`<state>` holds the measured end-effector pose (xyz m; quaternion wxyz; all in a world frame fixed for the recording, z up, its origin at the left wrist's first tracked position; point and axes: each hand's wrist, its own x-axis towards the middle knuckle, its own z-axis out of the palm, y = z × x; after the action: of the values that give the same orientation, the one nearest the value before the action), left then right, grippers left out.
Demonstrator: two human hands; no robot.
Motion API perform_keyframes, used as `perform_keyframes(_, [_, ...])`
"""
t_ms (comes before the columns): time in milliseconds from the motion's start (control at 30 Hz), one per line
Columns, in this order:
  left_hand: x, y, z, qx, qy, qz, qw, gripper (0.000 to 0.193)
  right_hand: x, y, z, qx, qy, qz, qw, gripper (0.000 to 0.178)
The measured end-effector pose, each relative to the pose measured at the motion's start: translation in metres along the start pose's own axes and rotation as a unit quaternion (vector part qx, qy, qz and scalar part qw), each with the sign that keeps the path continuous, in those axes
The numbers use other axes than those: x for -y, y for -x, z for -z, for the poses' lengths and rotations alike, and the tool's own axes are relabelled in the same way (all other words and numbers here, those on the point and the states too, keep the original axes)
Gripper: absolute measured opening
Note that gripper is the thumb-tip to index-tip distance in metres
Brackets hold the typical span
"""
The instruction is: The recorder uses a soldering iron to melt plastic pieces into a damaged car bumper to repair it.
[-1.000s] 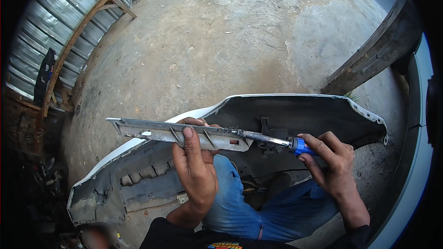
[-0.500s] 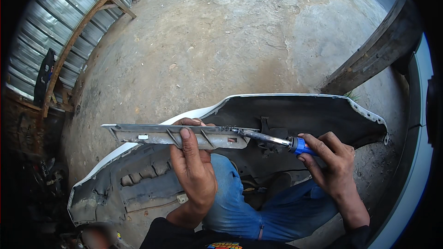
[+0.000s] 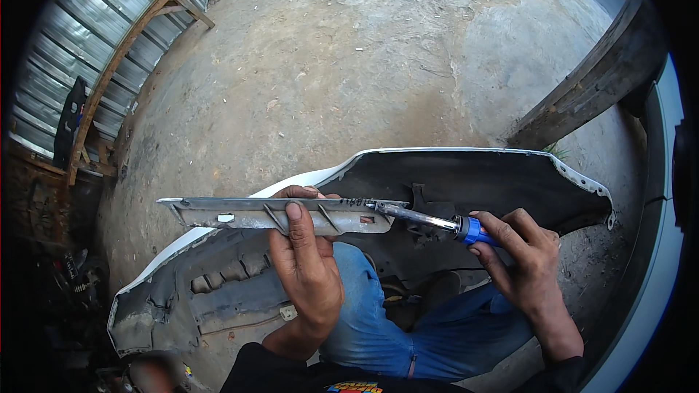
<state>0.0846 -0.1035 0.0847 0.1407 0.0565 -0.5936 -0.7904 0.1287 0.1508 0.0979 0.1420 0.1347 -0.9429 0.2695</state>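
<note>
My left hand (image 3: 307, 269) grips a long grey plastic trim strip (image 3: 211, 211) near its middle, thumb on the near face and fingers behind. Slanted ribs and small rectangular slots show on the strip. My right hand (image 3: 523, 258) is closed round the blue handle of a soldering iron (image 3: 426, 217), which points left. Its tip touches or nearly touches the strip's upper edge near the right end. A row of dark melted marks (image 3: 354, 202) runs along that edge, just left of the tip.
Around my jeans-clad legs (image 3: 368, 313) lies a large bumper (image 3: 466, 175), its dark inner side up and its rim white. A wooden post (image 3: 582, 76) stands at the right beside a light-coloured vehicle panel (image 3: 659, 211). Corrugated metal sheeting (image 3: 95, 36) is at the far left.
The iron's tip has stayed near the strip's right end, shifting hardly at all. Both hands keep their holds, and the strip's left end sits very slightly lower.
</note>
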Motion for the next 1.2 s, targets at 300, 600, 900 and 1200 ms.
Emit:
perform_keyframes(300, [0.001,-0.0012,-0.0003,0.013,0.005,-0.001,1.0,0.034,-0.0017,0.0004,0.0028,-0.002,0.005,-0.002,1.0,0.046])
perform_keyframes(600, [0.0037,0.0018,-0.0045,-0.005,-0.007,0.013,1.0,0.033,-0.0032,-0.0015,-0.0026,-0.002,-0.018,0.017,1.0,0.049])
perform_keyframes(900, [0.0012,0.003,-0.0041,0.024,0.019,0.025,0.999,0.033,-0.0035,-0.0024,-0.0026,0.004,-0.022,0.015,1.0,0.05])
perform_keyframes(1200, [0.0017,0.0013,-0.0004,0.058,0.023,-0.002,0.998,0.031,-0.0009,-0.0024,-0.0021,0.01,-0.031,0.001,0.999,0.05])
